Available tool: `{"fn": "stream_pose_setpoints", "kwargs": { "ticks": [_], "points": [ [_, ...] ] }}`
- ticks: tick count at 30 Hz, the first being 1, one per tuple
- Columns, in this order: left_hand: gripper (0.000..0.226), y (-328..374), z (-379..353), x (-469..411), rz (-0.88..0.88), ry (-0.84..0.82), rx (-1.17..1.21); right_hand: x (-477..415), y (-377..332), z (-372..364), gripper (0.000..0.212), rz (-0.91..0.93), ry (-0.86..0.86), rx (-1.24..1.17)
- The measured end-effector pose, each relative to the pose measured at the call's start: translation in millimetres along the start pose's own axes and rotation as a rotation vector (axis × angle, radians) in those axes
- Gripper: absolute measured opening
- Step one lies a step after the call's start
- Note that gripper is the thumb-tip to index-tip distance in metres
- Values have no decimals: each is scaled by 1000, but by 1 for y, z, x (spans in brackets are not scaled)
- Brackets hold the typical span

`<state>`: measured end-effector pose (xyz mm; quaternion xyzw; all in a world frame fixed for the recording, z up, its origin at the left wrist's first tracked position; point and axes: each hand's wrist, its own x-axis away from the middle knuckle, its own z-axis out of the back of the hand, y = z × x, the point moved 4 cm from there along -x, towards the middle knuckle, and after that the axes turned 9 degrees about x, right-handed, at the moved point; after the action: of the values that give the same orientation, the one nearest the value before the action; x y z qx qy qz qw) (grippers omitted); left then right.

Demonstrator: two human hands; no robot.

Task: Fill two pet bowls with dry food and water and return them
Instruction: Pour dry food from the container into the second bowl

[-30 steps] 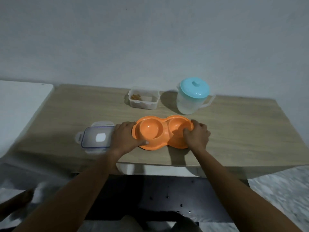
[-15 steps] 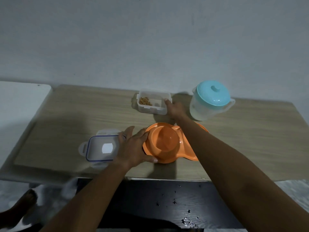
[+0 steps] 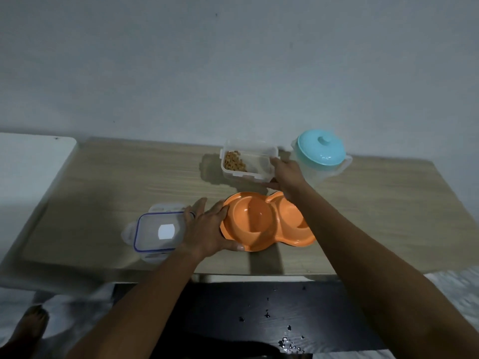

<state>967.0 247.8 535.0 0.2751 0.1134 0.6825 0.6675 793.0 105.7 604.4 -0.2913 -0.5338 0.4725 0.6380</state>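
An orange double pet bowl sits near the table's front edge, both wells empty. My left hand grips its left rim, thumb along the front. Behind it, a clear plastic container holds brown dry food in its left part. My right hand grasps the container's right end and has it tipped up off the table. A clear pitcher with a teal lid stands at the back right, just beyond my right hand.
The container's clear lid with a blue seal lies flat left of the bowl, partly under my left hand. The wooden table ends at a wall behind. A white surface adjoins it at the left. A foot shows below.
My right hand left the bowl's right rim, reached back to the food container, took hold of it and tilted it up. My left hand stayed on the bowl's left rim.
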Motion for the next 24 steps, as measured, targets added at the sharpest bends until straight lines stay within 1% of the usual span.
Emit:
{"fn": "stream_pose_setpoints", "kwargs": {
  "ticks": [3,6,9,15,19,24],
  "points": [
    [124,2,0,1,-6,-11,17,31,-1,29,28,-6,-56,-79],
    [126,4,2,2,-14,-14,71,55,-4,56,22,15,-101,-61],
    [125,9,7,4,-22,-8,122,71,-3,79,24,50,-125,-32],
    [129,24,9,-1,18,55,282,83,5,109,51,90,-94,34],
    [129,28,6,-2,30,83,291,84,4,115,58,127,-83,74],
    [124,30,5,-1,69,53,304,88,3,114,70,221,-59,177]
  ]
}}
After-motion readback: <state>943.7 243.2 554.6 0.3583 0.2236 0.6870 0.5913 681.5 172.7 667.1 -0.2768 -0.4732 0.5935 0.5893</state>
